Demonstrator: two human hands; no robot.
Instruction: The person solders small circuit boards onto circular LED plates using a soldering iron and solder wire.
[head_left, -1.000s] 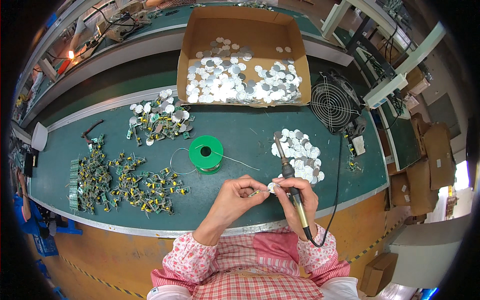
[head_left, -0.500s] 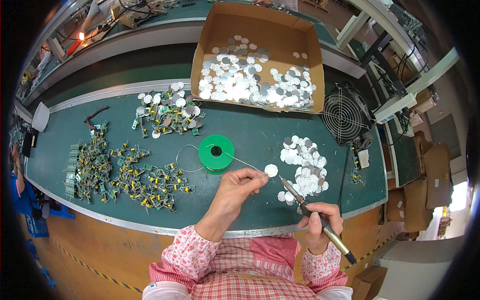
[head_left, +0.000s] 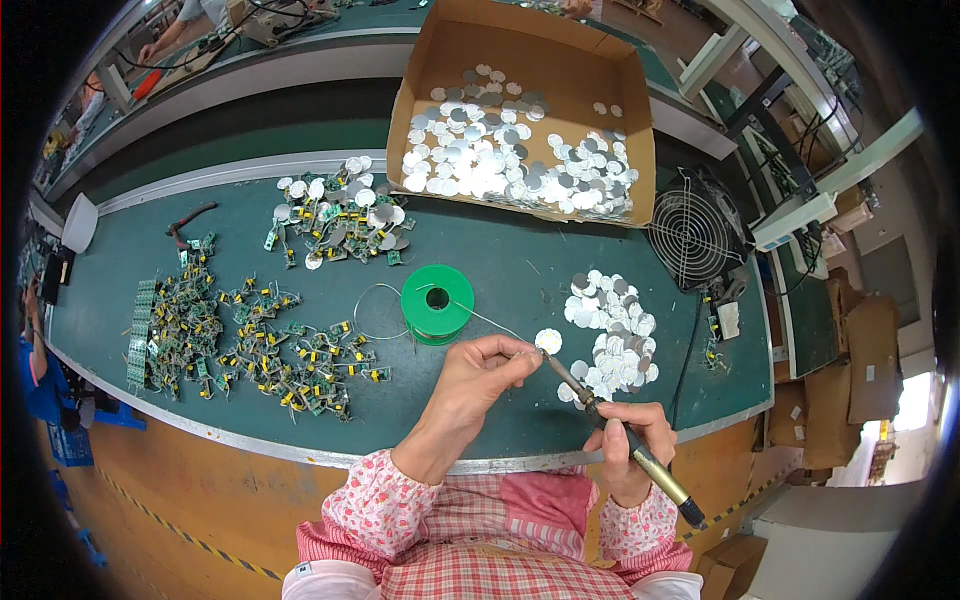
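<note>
My left hand (head_left: 478,385) pinches the end of a thin solder wire (head_left: 497,328), which runs back to a green spool (head_left: 437,304) on the mat. Just beyond those fingertips is a round silvery disc (head_left: 548,341); whether the fingers touch it I cannot tell. My right hand (head_left: 635,446) grips a soldering iron (head_left: 652,468) by its handle, fingers wrapped round it. The iron's tip meets the near edge of the disc, close to my left fingertips. Beside the iron lies a loose pile of similar discs (head_left: 617,330).
A cardboard box (head_left: 560,70) of discs stands at the back. On the left lie several small circuit boards (head_left: 190,325) with yellow parts, and boards with discs (head_left: 345,215) behind them. A round fan (head_left: 690,232) stands at the right. Across the bench, another person's hand (head_left: 150,50) shows.
My right hand has brought the soldering iron left, so its tip now reaches the disc. My left hand has stayed nearly in place, still pinching the wire.
</note>
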